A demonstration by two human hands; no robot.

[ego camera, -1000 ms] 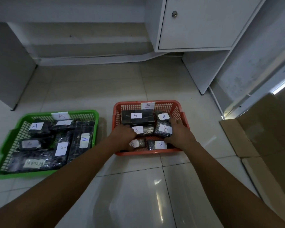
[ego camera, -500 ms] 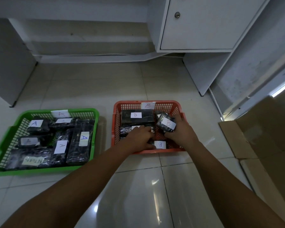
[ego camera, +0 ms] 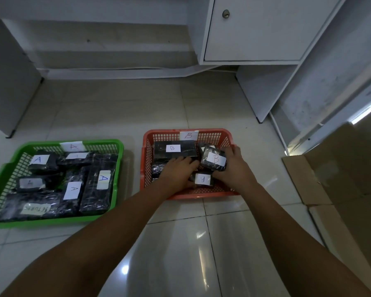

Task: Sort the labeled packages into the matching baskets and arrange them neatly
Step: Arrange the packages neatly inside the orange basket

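Observation:
An orange basket [ego camera: 146,159] tagged B sits on the tiled floor with several black wrapped packages labelled B inside. My right hand [ego camera: 234,168] grips one B package [ego camera: 213,160], lifted and tilted at the basket's right side. My left hand [ego camera: 177,171] reaches into the basket's middle and rests on packages there; what its fingers hold is hidden. A long B package [ego camera: 175,151] lies along the back, and a small one [ego camera: 202,179] lies near the front. To the left stands a green basket [ego camera: 118,168] tagged A, filled with several black packages labelled A.
White cabinet [ego camera: 253,28] and its side panel [ego camera: 259,93] stand behind the orange basket. Flattened cardboard [ego camera: 334,168] lies on the floor to the right. A grey panel [ego camera: 7,82] stands at the far left. Glossy floor tiles [ego camera: 116,103] stretch between baskets and wall.
My right hand has lifted a B package from the basket's right side and tilted it. My left hand moved from the front-left packages toward the basket's middle.

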